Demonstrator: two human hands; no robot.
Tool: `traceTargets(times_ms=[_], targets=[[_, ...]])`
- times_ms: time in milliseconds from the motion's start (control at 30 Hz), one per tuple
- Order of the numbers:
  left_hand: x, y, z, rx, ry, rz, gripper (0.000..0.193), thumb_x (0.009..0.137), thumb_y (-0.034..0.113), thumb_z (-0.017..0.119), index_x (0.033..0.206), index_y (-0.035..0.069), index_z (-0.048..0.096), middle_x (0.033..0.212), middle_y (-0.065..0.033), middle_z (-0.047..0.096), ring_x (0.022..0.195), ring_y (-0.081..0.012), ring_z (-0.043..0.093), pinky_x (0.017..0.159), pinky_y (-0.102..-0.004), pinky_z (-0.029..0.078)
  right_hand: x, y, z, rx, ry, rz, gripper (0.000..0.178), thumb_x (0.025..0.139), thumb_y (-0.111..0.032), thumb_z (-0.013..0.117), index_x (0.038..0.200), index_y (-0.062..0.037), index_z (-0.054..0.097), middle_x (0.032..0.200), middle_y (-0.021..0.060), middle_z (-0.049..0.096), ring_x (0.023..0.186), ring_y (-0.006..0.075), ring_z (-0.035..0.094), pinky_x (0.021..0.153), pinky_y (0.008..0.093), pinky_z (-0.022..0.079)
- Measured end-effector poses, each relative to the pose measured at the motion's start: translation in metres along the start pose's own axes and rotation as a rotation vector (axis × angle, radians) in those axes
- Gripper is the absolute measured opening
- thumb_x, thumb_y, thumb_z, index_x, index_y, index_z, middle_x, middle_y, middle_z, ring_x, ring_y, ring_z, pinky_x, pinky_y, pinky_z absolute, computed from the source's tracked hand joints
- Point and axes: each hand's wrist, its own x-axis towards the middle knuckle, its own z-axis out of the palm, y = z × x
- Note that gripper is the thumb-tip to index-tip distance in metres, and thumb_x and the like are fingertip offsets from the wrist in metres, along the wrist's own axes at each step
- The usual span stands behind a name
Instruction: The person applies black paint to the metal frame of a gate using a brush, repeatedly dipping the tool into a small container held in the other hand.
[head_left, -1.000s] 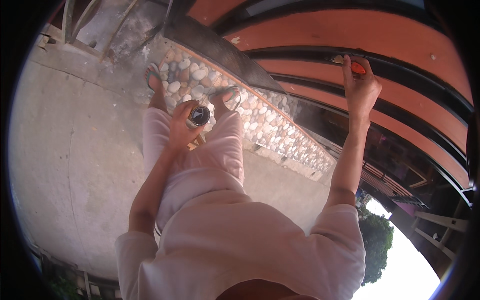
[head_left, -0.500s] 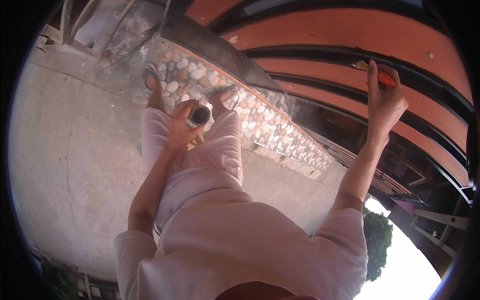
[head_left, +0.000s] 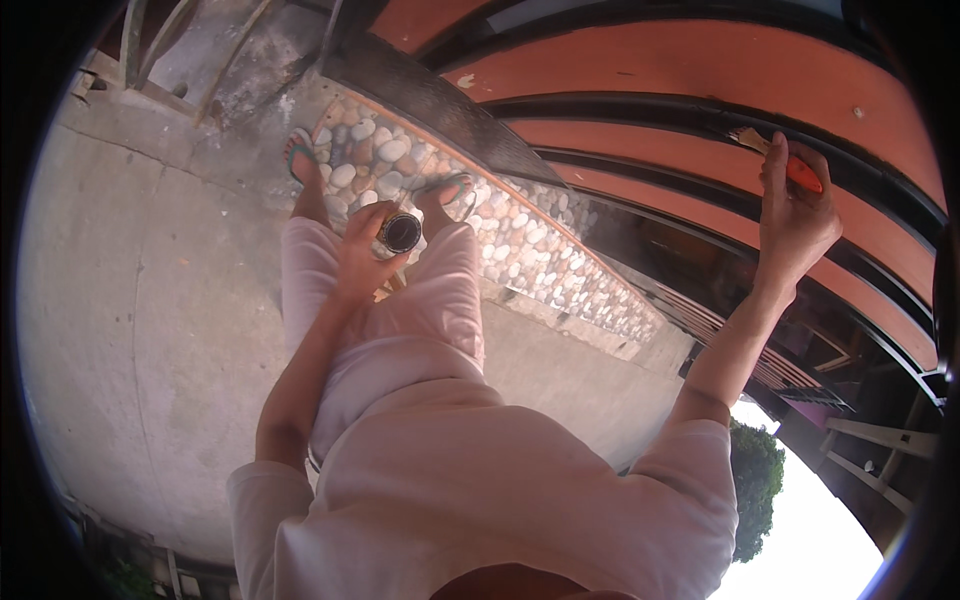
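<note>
Head view: the right hand (head_left: 800,212) tightly pinches an orange-handled paintbrush (head_left: 804,175), bristles (head_left: 740,134) over a long black band (head_left: 640,108) on an orange wall (head_left: 620,62); the left hand (head_left: 364,250) curls around a round, dark-mouthed can (head_left: 401,233) between the knees (head_left: 452,245).

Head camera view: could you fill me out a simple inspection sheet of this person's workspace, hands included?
Surface: orange panels crossed by black bars; a few pale marks on the panels.
Job's things: a paintbrush with an orange handle, its bristles at a black bar, contact unclear; an open can, dark inside.
Clutter: nothing seen.
Hands: left hand grips the can above the lap; right hand grips the paintbrush, arm reaching out.
Cables: nothing seen for certain.
Surroundings: concrete floor, pebbled strip near the sandalled feet, wooden bars at upper left, a tree at lower right.
</note>
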Motion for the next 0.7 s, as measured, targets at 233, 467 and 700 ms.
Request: traceTargets(times_ms=[233, 467, 700], targets=[[-0.001, -0.006, -0.003, -0.025, 0.046, -0.033, 0.064, 0.061, 0.010, 0.083, 0.121, 0.005, 0.060, 0.121, -0.0122, 0.059, 0.114, -0.0315, 0.055, 0.096, -0.0405, 0.045, -0.003, 0.014, 0.024, 0.000, -0.102, -0.046, 0.022, 0.088, -0.028, 0.072, 0.084, -0.0063, 0.068, 0.059, 0.0055, 0.066, 0.055, 0.0087, 0.066, 0.051, 0.0223, 0.048], [0.001, -0.001, 0.000, -0.035, 0.044, -0.029, 0.063, 0.062, 0.009, 0.082, 0.120, 0.004, 0.060, 0.121, -0.0123, 0.059, 0.114, -0.0317, 0.055, 0.096, -0.0408, 0.046, 0.005, 0.010, 0.001, 0.067, -0.021, 0.070, 0.023, 0.089, -0.028, 0.073, 0.087, -0.0053, 0.070, 0.064, 0.0045, 0.070, 0.061, 0.0066, 0.067, 0.056, 0.0188, 0.049], [0.001, -0.003, -0.003, -0.005, 0.052, -0.007, 0.062, 0.061, 0.010, 0.083, 0.118, 0.003, 0.060, 0.121, -0.0121, 0.060, 0.113, -0.0323, 0.056, 0.095, -0.0409, 0.046, -0.017, 0.008, 0.058, 0.063, -0.170, 0.004, 0.021, 0.088, -0.025, 0.072, 0.083, -0.0058, 0.067, 0.056, 0.0060, 0.063, 0.052, 0.0088, 0.063, 0.050, 0.0230, 0.047]])
